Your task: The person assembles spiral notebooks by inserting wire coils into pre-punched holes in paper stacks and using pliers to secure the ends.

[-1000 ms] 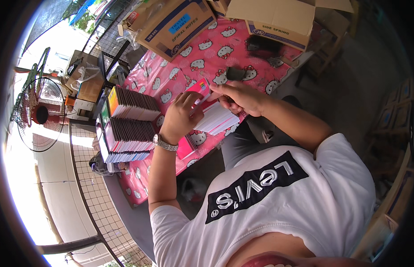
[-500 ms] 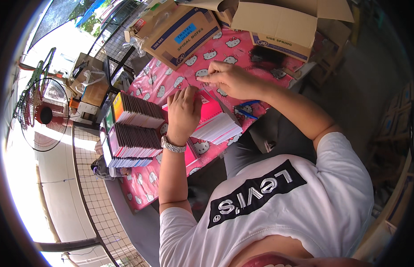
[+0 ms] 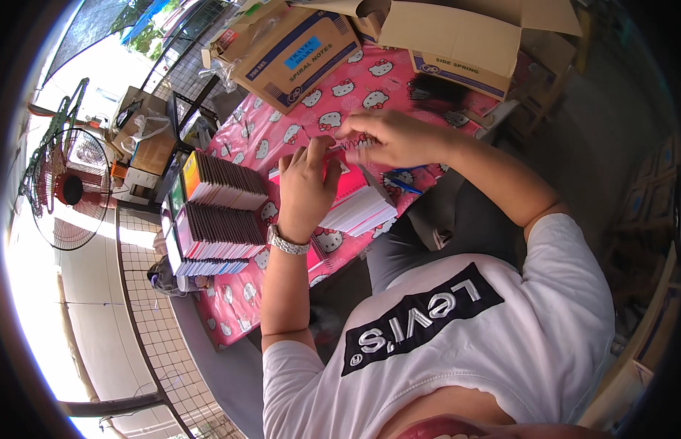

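A stack of pink-covered notebooks [image 3: 355, 205] with white page edges lies before me on the table. My left hand [image 3: 304, 183], wearing a metal watch, bends over the stack's left side. Its fingers are curled at the top notebook's far edge, partly hiding it. Just to the right, my right hand [image 3: 399, 139] is closed at the same edge, thumb and fingers pinched around a thin dark spiral coil [image 3: 360, 143]. The fingertips are slightly blurred. Blue-handled pliers [image 3: 404, 181] lie right of the stack, below my right hand.
Rows of finished-looking spiral notebooks [image 3: 220, 227] stand at the left. Cardboard boxes [image 3: 300, 62] and an open carton [image 3: 457, 44] line the far side. A dark pile of coils [image 3: 439, 91] lies before the carton. A fan [image 3: 71, 189] stands far left.
My right hand has turned and come down slightly, closer to my left hand and the notebook's edge. The coil now shows beneath its fingers. My left hand has shifted slightly.
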Demonstrator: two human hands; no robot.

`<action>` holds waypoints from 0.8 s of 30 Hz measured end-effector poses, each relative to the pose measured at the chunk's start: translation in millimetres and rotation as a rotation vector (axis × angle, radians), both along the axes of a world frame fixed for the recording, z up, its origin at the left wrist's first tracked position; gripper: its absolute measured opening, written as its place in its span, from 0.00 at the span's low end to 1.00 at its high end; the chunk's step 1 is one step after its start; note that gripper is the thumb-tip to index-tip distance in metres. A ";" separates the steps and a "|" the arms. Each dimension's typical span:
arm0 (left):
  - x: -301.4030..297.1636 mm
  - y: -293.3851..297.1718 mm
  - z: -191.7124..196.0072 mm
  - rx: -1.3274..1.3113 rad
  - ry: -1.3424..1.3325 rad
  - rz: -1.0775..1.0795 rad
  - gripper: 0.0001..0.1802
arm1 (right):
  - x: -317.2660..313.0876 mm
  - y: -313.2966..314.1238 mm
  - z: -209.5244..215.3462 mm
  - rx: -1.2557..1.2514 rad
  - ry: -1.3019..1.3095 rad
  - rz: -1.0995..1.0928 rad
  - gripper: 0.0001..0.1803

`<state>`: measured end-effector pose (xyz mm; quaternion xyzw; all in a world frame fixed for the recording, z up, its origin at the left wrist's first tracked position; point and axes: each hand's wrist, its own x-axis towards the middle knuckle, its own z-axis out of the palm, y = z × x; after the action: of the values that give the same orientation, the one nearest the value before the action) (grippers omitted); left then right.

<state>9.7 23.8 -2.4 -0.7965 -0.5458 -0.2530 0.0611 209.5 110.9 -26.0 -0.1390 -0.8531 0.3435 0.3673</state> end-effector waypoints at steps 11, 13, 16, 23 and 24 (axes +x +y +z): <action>-2.0 -15.0 -0.8 0.011 -0.044 -0.105 0.09 | -4.8 -3.2 27.8 -0.214 -0.257 0.149 0.14; -6.4 -16.1 -2.9 -0.008 -0.029 -0.101 0.08 | -22.3 50.5 -12.3 -0.793 -0.096 0.288 0.16; -13.9 -5.5 -5.3 -0.072 -0.043 -0.135 0.06 | -39.7 115.0 -148.1 -0.118 -0.517 -0.365 0.18; -11.1 -25.8 -15.4 -0.007 0.135 0.304 0.16 | -20.5 140.7 -224.1 0.224 -0.975 -0.195 0.19; -10.7 -27.0 -17.8 -0.019 0.097 0.370 0.18 | -19.1 137.9 -221.8 0.231 -0.960 -0.213 0.20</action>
<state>-1.0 -3.2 -20.1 -0.6944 -0.6816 -0.1937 0.1253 190.4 248.8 -247.8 -0.3260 -0.9393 0.1047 -0.0203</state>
